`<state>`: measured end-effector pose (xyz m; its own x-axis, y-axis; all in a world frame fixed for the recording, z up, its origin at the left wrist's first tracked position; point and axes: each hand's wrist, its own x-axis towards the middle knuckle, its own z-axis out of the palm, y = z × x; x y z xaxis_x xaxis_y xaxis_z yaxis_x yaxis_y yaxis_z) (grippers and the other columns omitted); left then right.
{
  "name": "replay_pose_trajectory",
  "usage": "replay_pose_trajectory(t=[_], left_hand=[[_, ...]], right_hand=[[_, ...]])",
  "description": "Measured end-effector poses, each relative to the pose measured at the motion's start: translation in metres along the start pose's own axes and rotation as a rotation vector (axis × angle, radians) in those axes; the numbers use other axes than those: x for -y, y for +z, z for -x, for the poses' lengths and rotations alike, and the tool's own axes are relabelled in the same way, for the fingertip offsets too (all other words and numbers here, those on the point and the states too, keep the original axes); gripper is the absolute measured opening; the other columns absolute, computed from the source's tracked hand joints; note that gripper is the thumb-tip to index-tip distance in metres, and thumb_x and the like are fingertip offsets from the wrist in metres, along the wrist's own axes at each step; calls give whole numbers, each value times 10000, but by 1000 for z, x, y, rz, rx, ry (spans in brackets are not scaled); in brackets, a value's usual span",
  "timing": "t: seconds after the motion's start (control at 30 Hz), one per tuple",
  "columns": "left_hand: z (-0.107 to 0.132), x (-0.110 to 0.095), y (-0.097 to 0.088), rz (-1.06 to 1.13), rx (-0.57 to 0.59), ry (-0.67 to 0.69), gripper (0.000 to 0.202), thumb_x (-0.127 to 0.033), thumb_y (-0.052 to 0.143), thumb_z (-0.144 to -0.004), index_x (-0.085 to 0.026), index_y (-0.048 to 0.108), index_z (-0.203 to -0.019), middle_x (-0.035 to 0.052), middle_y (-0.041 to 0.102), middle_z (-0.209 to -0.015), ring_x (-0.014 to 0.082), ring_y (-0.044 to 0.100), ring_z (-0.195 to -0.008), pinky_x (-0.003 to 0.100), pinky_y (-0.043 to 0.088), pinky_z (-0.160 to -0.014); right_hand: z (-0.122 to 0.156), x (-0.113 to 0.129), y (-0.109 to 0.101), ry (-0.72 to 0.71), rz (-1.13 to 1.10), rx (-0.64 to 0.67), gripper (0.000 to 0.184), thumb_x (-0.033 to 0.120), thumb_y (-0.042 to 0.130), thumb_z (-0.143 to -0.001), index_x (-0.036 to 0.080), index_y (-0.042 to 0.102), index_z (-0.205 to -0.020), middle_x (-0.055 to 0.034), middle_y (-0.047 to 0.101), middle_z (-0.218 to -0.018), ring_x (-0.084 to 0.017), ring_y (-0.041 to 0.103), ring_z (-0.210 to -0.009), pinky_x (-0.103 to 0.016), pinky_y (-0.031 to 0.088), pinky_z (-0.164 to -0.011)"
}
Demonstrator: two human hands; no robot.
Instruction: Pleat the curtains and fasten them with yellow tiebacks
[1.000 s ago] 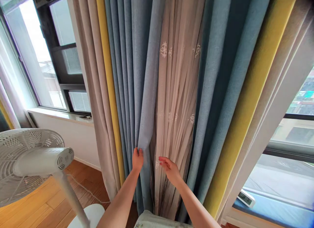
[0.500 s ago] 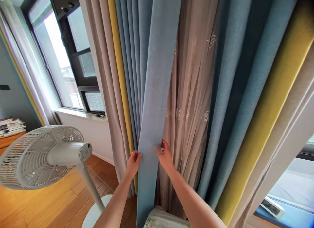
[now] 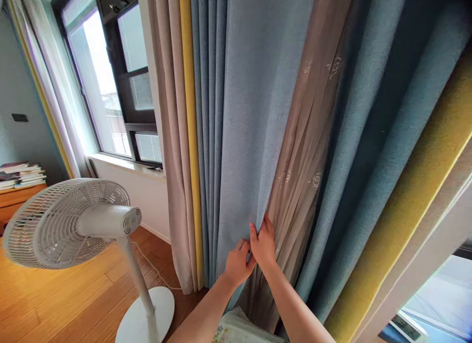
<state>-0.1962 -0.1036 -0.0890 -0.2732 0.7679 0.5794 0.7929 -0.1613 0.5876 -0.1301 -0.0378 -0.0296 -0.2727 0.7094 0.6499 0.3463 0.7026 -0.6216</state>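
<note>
A blue curtain [image 3: 250, 112] hangs in front of me, its left part in narrow folds and its near panel spread wide. My right hand [image 3: 263, 242] pinches the panel's right edge, fingers behind the cloth and thumb in front. Just to its left and slightly lower, my left hand [image 3: 239, 264] is closed on the same cloth, its fingertips partly tucked out of sight. Right of the panel hangs a sheer beige curtain [image 3: 298, 195] with white embroidered motifs. The blue panel's lower end is mostly hidden behind my left forearm.
A white pedestal fan [image 3: 106, 222] stands at left on the wooden floor [image 3: 88, 299], its cord trailing behind. More blue and yellow curtain [image 3: 416, 200] hangs at right. A floral-patterned cloth item [image 3: 239, 328] lies below my hands. Books [image 3: 22, 176] are stacked far left.
The blue panel has widened to the right. My left hand has moved right and down from the panel's left edge to beside my right hand. The view has shifted slightly.
</note>
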Motion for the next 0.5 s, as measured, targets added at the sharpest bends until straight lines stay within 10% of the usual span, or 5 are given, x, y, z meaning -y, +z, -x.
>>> replay_pose_trajectory(t=[0.2,0.5], left_hand=[[-33,32,-19,76,-596,-381,494,-362,432,-812,-171,282,-1242,156,357,-1256,222,409,-1149,392,363,-944],[-102,57,-33,222,-395,-478,498,-323,574,-725,-153,411,-1165,138,538,-1137,225,516,-1052,366,405,-895]], right_hand=[[-9,-23,-16,174,8,97,462,398,254,-855,117,546,-1075,-148,556,-1112,-243,488,-1080,-371,383,-886],[-34,-61,-15,368,186,375,337,314,387,-836,113,617,-978,-151,650,-927,-243,597,-907,-291,429,-705]])
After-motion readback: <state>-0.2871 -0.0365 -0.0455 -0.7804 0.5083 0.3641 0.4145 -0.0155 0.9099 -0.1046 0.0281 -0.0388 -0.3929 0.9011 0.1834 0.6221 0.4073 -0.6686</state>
